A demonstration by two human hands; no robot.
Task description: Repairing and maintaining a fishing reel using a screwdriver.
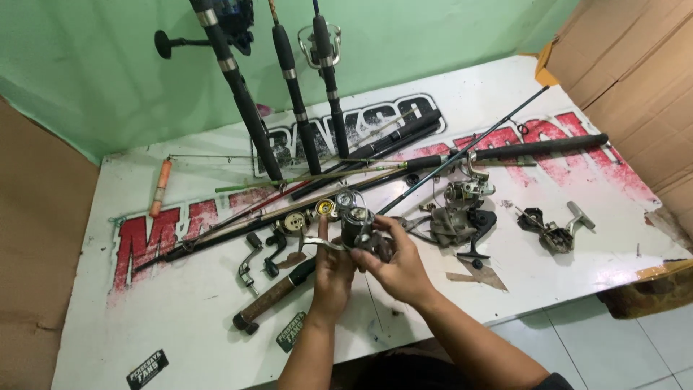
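Held thing: a dark fishing reel (pixel 359 230), lifted just above the white bench (pixel 180 303), near its front edge.
Left hand (pixel 333 273): grip clenched on the reel's silver handle arm, thumb pointing up beside the reel.
Right hand (pixel 399 263): grip grasping the reel body from the right, fingers curled over its top.
Left of the reel: two small spools (pixel 309 215), one with a gold face, then two loose crank handles (pixel 260 256).
Below-left of the reel: a cork-handled rod butt (pixel 271 296) lying on the bench.
Right of the reel: a grey reel (pixel 458 220) with parts about it; farther right, another dismantled reel (pixel 552 231).
Behind the reel: three upright rods (pixel 296 101) against the green wall, and several rods lying crosswise.
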